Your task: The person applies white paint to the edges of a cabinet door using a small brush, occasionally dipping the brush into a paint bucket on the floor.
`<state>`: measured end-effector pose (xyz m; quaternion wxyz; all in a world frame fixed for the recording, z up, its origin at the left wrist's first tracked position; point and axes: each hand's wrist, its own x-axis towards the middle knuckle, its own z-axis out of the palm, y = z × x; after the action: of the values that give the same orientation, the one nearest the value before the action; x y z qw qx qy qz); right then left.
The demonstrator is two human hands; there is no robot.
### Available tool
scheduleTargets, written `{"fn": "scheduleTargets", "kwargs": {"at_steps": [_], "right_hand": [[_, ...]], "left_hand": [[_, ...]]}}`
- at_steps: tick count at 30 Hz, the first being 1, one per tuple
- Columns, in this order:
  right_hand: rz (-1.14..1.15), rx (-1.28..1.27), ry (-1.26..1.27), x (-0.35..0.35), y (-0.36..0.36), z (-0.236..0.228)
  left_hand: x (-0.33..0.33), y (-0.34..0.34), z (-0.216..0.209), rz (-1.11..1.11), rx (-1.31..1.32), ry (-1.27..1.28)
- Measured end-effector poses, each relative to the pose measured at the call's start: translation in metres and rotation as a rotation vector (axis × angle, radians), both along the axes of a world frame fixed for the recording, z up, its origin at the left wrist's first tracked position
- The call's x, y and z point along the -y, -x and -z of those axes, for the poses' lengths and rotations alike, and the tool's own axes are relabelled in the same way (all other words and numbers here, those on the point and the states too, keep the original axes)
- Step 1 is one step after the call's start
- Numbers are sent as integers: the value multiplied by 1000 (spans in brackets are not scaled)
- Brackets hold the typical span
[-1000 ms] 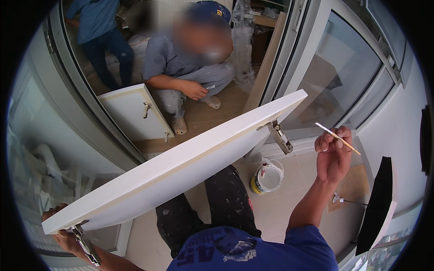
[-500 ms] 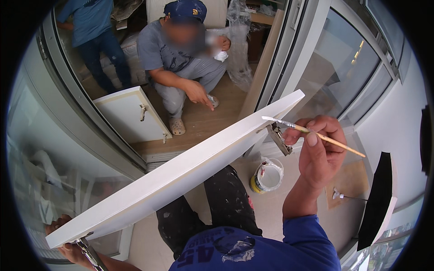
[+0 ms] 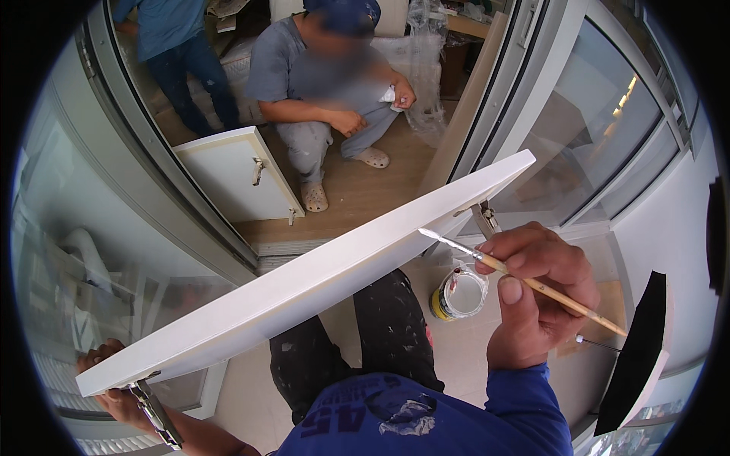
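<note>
A long white door panel [image 3: 304, 273] slants across the view in front of my legs, its narrow edge facing up. My left hand [image 3: 125, 404] is closed round the panel's lower left end, beside a metal hinge [image 3: 156, 414]. In my right hand [image 3: 544, 292] I pinch a thin paintbrush [image 3: 458, 245] with a wooden handle between thumb and fingers. Its white-coated tip is at the panel's near long edge; whether it touches I cannot tell. A second hinge [image 3: 487, 219] sticks out from the panel just beyond my right fingers.
A bucket of white paint [image 3: 439, 302] stands on the floor below the brush. A co-worker [image 3: 304, 91] squats in the doorway near another white panel [image 3: 220, 178] with hinges. Behind stands a second person [image 3: 182, 64]. A black-faced board [image 3: 635, 349] is at the right.
The brush tip has moved left and lower along the panel's edge, and my right hand has come lower. The co-worker's pointing hand has drawn back to the knee. The view has shifted slightly.
</note>
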<state>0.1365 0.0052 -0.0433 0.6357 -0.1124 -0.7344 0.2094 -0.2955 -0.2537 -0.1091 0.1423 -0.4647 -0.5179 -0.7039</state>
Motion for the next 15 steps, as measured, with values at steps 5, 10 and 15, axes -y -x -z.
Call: {"fn": "scheduleTargets", "kwargs": {"at_steps": [5,10,15], "right_hand": [[-39,63,115,1,-4,-18],[-135,256,-7,-31,-6,-48],[-290,419,-50,-48,-1,-78]], "left_hand": [[-1,-2,0,41,25,-9],[2,3,1,81,85,-71],[4,10,5,147,122,-57]]}}
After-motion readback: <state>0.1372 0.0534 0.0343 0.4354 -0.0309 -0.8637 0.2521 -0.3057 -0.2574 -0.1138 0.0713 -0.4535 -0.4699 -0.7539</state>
